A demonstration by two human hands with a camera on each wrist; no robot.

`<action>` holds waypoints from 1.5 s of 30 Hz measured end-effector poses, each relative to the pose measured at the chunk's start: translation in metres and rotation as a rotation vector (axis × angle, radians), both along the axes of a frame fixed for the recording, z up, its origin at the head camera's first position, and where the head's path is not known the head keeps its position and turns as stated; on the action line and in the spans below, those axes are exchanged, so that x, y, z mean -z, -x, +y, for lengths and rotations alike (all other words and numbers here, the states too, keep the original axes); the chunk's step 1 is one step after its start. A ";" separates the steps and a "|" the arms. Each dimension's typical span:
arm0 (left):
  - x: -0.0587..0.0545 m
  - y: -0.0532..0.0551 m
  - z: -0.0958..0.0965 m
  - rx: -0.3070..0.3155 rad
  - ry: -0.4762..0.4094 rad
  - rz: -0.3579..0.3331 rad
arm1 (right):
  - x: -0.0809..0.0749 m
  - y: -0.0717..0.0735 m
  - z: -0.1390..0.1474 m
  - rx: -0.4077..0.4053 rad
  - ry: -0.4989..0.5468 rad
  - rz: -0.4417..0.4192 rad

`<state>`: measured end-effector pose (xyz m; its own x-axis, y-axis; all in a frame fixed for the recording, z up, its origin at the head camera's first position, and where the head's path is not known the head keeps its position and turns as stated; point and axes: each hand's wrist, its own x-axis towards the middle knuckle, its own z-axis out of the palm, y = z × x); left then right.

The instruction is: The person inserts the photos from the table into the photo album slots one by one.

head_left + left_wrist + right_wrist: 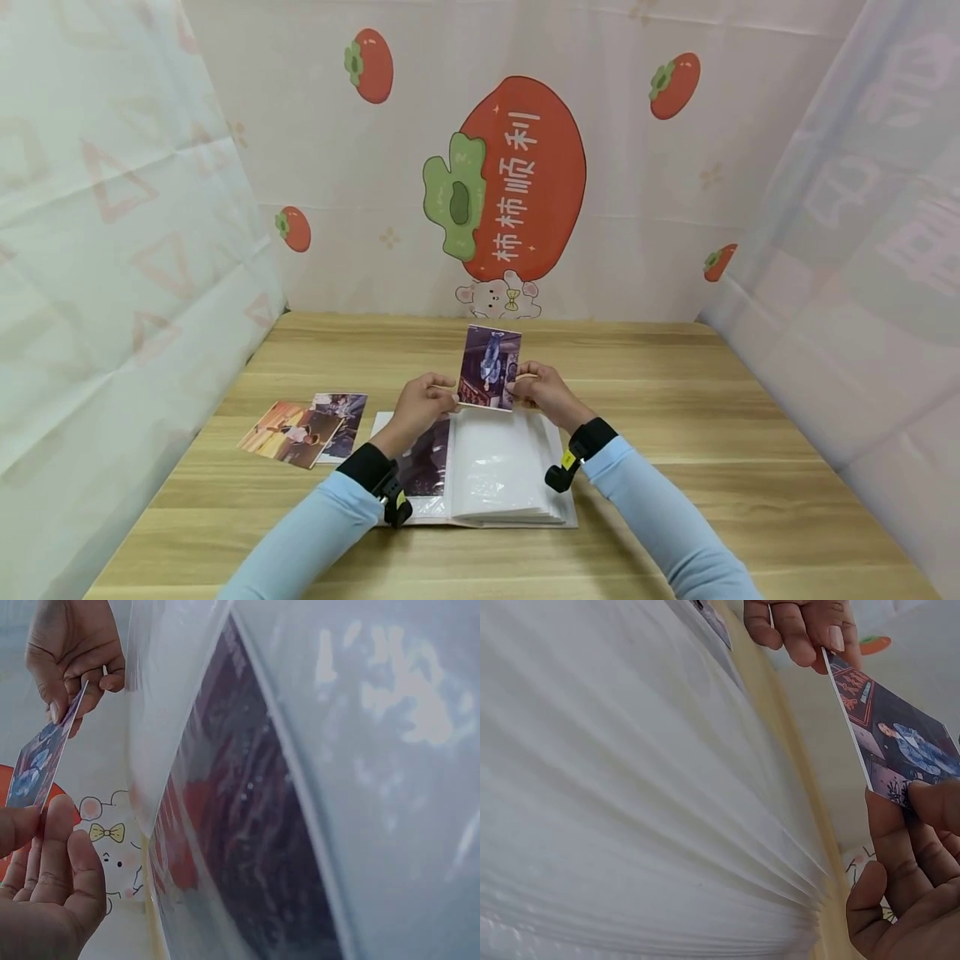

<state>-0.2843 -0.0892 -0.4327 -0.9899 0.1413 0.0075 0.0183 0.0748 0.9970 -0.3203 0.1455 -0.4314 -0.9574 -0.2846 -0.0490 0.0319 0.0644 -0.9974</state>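
Note:
A photo card (489,367) showing a figure in blue is held up above an open photo album (491,475). My left hand (420,410) pinches its lower left corner between thumb and fingers. At its right edge, my right hand (553,395) pinches it the same way. The right wrist view shows the card (907,739) with red lettering and a pale edge. Under my left wrist, the album's left page carries a dark photo (426,462) behind a shiny clear sleeve. The right page is white and glossy, with several more leaves stacked beneath it.
Left of the album, an orange-brown photo (292,435) partly overlaps a darker photo (348,417) on the wooden table (720,467). A printed cloth (630,200) with persimmon pictures hangs behind the table, and pale cloths flank both sides.

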 end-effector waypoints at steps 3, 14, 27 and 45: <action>0.002 0.000 0.000 -0.001 -0.016 -0.015 | 0.000 0.000 0.000 -0.002 -0.002 0.003; 0.001 -0.002 0.000 0.001 -0.061 -0.018 | 0.004 0.000 0.000 -0.031 -0.010 0.009; -0.004 -0.002 -0.003 -0.020 -0.053 -0.037 | -0.001 0.000 0.014 0.033 -0.016 -0.030; -0.028 -0.005 -0.009 0.102 0.116 0.052 | -0.045 0.004 0.028 -0.094 -0.190 0.218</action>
